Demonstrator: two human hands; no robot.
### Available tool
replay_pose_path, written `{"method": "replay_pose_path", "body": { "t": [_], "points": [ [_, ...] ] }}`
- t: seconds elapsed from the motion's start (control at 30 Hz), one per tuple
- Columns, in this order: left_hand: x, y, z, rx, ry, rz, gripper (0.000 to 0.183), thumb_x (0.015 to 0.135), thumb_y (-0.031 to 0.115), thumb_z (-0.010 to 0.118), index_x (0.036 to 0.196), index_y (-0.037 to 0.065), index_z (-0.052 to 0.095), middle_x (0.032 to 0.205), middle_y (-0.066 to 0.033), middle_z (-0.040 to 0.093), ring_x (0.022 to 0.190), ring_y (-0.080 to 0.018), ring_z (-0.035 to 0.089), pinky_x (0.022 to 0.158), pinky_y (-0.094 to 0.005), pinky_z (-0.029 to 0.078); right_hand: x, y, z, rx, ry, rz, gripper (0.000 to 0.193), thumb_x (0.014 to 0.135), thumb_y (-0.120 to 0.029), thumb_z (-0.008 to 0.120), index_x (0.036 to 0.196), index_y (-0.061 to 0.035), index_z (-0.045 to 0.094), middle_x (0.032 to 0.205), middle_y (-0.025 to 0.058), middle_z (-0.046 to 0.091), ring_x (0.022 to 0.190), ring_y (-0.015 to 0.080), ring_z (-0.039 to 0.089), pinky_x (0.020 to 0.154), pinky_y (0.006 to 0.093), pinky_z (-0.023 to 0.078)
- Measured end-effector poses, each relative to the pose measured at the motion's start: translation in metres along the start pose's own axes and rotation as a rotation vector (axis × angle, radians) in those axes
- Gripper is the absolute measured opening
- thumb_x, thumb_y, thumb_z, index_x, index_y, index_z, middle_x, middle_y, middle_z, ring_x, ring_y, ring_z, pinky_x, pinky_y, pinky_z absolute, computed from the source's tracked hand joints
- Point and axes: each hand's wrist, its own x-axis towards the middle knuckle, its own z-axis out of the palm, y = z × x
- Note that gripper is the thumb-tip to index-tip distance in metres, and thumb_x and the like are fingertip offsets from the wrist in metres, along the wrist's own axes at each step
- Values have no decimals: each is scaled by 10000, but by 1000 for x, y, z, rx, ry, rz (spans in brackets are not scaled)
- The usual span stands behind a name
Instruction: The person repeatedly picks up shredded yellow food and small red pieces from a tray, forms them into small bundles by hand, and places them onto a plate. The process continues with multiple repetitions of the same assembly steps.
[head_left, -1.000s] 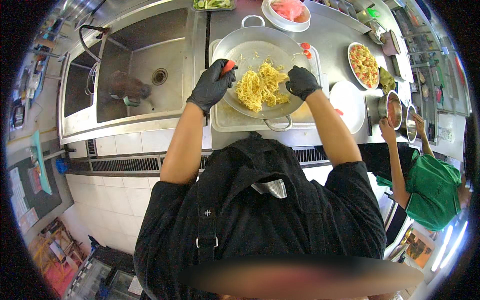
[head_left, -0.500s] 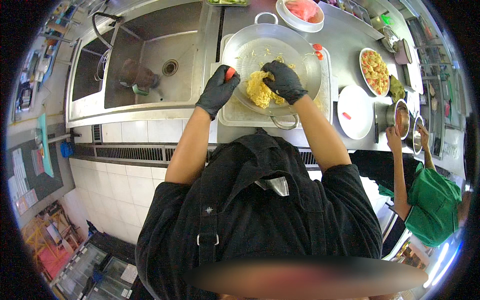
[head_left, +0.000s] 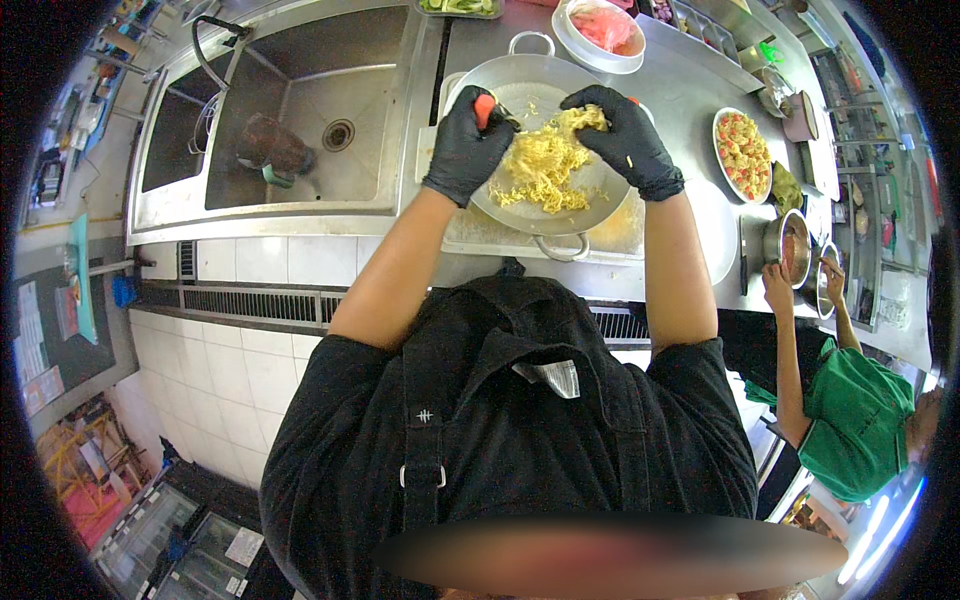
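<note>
A wide metal pan (head_left: 520, 85) with two loop handles sits on the steel counter and holds a heap of yellow noodles (head_left: 545, 165). My left hand (head_left: 465, 150), in a black glove, grips an orange-handled tool at the pan's left rim. Over the pan's right side, my black-gloved right hand (head_left: 630, 140) lifts a clump of the noodles above the heap. Both forearms reach up from my black apron.
A deep steel sink (head_left: 300, 120) with a brown pot lies left of the pan. A bowl of pink food (head_left: 605, 30) and a plate of mixed food (head_left: 742, 155) stand behind and to the right. A person in green (head_left: 850, 420) handles small pots at the right.
My right hand went from the pan's right edge into the noodles and now holds a clump raised. The left hand stays on the orange-handled tool, and the view has shifted.
</note>
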Motion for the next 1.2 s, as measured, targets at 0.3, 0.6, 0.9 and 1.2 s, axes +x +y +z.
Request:
{"method": "replay_pose_path", "body": {
  "t": [0.3,0.6,0.9,1.2],
  "points": [
    [-5,-10,-6,-214,-108,-86,211,796,78,679,928,24,523,815,-89,634,741,-172,615,709,-315,506,-8,5,16,44,402,132,280,835,-186,667,1081,-68,599,995,152,647,942,240,627,833,363,495],
    [-3,-9,1,-72,-73,-27,268,769,154,718,924,24,543,787,-112,618,719,-211,609,693,-336,488,-23,70,69,-257,-74,207,284,741,-211,692,980,-78,616,1005,173,612,933,370,593,817,434,481],
    [4,-20,-23,20,7,-139,261,794,207,706,935,50,554,872,-79,617,806,-175,586,740,-320,488,-14,46,89,-66,222,197,282,813,-209,683,1012,-37,583,730,161,631,658,339,615,635,377,494],
    [-12,-11,12,-323,-306,-89,391,755,114,772,1043,56,514,993,-49,600,979,-160,576,892,-298,466,-7,-2,57,644,157,345,333,867,-247,640,1095,-5,613,971,59,647,839,136,591,734,280,479]
  ]
}}
